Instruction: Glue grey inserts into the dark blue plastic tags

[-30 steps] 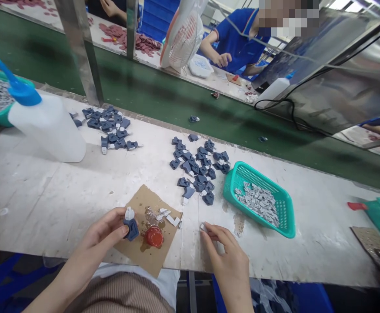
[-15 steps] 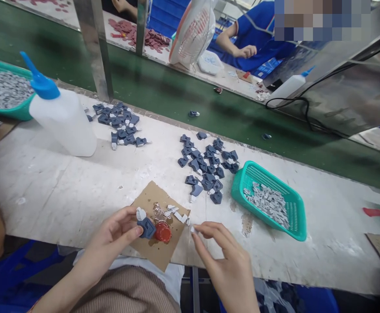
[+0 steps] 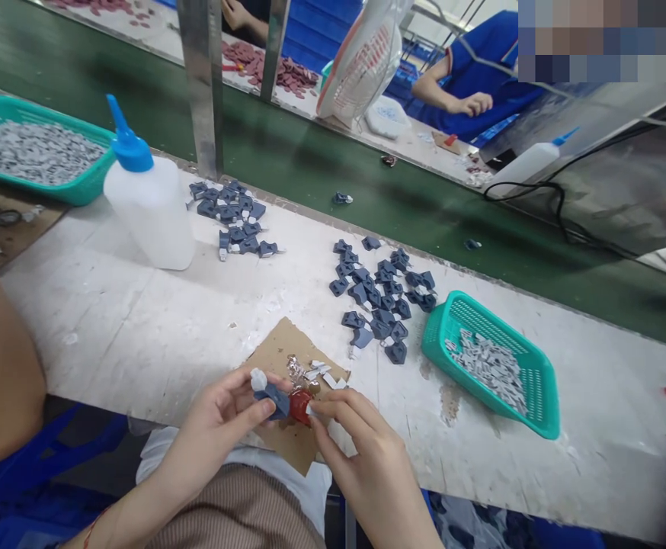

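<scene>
Between thumb and fingers my left hand (image 3: 227,412) holds a dark blue plastic part (image 3: 276,399) with a whitish piece at its upper end. My right hand (image 3: 359,438) pinches a small light grey piece (image 3: 308,409), mostly hidden by the fingertips, at the edge of a red cap (image 3: 299,404). The cap rests on a brown cardboard sheet (image 3: 287,335) wet with a clear, shiny liquid. Several loose grey pieces (image 3: 322,372) lie on the cardboard just beyond my right fingers.
A green basket (image 3: 547,396) of small grey pieces stands at right. Clusters of dark blue parts (image 3: 376,293) lie ahead. At left are a white squeeze bottle (image 3: 153,213) and another green basket (image 3: 81,187). A neighbour's arm (image 3: 4,366) reaches in from the left edge; beyond is a green belt (image 3: 287,164).
My right hand has moved left, bringing the small grey piece from beside the cardboard to the red cap. My left hand keeps the blue part. The view has shifted somewhat to the left.
</scene>
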`<state>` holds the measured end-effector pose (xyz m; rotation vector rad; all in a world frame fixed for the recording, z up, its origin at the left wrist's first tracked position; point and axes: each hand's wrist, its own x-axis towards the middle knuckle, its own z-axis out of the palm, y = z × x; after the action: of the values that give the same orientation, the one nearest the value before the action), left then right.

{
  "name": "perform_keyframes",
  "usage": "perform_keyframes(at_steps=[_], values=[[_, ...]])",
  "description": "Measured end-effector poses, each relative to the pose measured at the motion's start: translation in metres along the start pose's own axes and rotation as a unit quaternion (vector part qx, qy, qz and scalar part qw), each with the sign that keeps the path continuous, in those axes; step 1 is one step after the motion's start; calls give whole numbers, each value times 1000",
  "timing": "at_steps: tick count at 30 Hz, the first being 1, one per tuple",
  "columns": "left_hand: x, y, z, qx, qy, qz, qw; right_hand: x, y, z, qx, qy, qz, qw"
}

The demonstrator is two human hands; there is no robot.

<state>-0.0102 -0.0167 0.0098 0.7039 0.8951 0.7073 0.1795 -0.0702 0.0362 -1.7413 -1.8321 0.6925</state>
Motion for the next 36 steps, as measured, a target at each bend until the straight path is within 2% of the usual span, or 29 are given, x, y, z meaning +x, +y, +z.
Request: perform_keyframes(at_steps=[5, 9, 11, 15, 24, 27, 30, 33, 36], values=[[1, 3, 8, -13, -22, 15, 1000, 6, -2, -19, 130, 53, 70, 988], [4, 3, 21, -62, -37, 49, 996, 13, -9, -34, 240, 46, 102, 964], [5, 3, 27, -85, -51, 60, 993, 17, -16, -38, 242, 36, 95, 965], [5, 4, 33, -107, -67, 92, 988, 21, -32, -40, 179, 31, 61, 981], [1, 3, 32, -107, -57, 116, 986, 22, -44, -38, 89, 7, 34, 995], [1, 4, 31, -95, -49, 122, 987, 23, -41, -39, 128, -11, 59, 990], [1, 5, 32, -98, -54, 124, 986, 24, -36, -41, 214, -34, 97, 972], [0, 7, 33, -93, -61, 128, 985, 26, -32, -37, 281, -20, 124, 952], [0, 9, 36, -92, -61, 123, 986, 27, -32, -27, 316, -19, 121, 941]])
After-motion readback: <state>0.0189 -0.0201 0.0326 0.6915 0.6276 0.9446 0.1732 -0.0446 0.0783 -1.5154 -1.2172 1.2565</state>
